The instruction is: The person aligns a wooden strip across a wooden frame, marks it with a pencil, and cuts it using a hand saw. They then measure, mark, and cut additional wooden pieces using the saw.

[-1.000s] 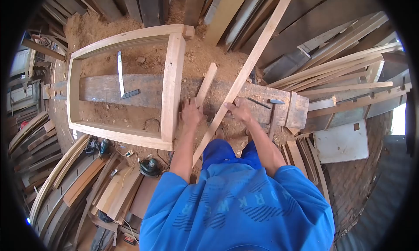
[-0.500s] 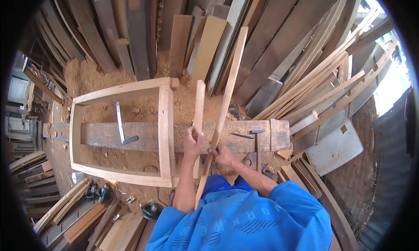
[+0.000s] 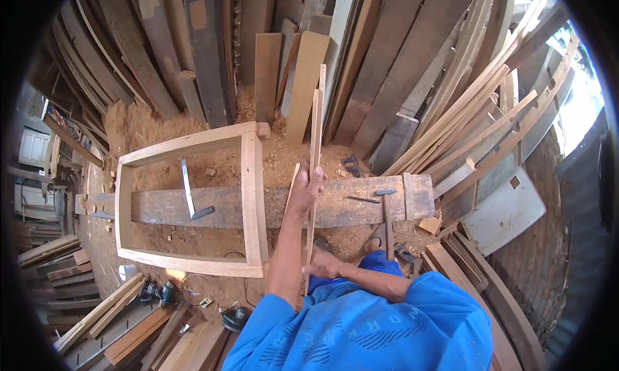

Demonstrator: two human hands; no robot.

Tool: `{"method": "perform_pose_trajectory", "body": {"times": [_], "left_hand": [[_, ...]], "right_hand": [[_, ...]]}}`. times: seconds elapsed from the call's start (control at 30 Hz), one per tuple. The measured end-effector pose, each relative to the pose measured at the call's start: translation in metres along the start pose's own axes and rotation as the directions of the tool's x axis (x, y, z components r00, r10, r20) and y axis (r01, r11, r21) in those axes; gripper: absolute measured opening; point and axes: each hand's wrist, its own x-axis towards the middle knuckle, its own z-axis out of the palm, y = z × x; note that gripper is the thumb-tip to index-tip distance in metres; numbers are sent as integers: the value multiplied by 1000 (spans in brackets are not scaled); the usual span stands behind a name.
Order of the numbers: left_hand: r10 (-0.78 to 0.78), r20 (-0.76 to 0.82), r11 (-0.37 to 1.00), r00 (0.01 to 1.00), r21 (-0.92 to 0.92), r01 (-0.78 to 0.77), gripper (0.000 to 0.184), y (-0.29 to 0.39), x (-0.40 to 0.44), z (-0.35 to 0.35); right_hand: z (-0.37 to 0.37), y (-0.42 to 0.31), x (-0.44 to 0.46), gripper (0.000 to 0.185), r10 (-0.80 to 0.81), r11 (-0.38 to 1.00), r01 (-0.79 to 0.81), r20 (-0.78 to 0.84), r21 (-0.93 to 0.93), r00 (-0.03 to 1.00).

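Observation:
My left hand (image 3: 305, 187) is closed around the middle of long thin wooden strips (image 3: 316, 132), which stand up from the bench. A shorter strip (image 3: 291, 189) shows just left of that hand, its lower part hidden behind the wrist and arm. Lower down, my right hand (image 3: 324, 264) is closed at the lower end of the long strips, near my lap. To the left, a pale wooden frame (image 3: 253, 197) lies across the plank bench (image 3: 335, 210). A metal square (image 3: 188, 194) lies on the bench inside the frame.
A hammer (image 3: 387, 219) and a dark thin tool (image 3: 363, 199) lie on the bench's right part. Boards (image 3: 268, 74) lean upright beyond the sawdust. Power tools (image 3: 235, 317) and stacked timber (image 3: 138, 332) are at lower left. A white panel (image 3: 506, 210) stands at right.
The long strip has swung from a slant to nearly upright, beside another strip. My left hand has moved right onto it, while my right hand has moved down toward my lap.

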Motion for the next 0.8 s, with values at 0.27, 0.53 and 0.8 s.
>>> {"method": "perform_pose_trajectory", "body": {"times": [0.27,0.53,0.8], "left_hand": [[-33,91,992,995,-122,44,46,-11,-31,-5],[93,23,988,995,123,-95,48,6,-15,16],[144,-66,918,987,382,-109,55,10,-4,42]], "right_hand": [[-103,-100,5,55,215,975,-193,-248,111,945],[-44,-52,5,50,51,993,-28,-193,117,980],[-32,-8,1,39,46,973,-67,95,220,994]]}}
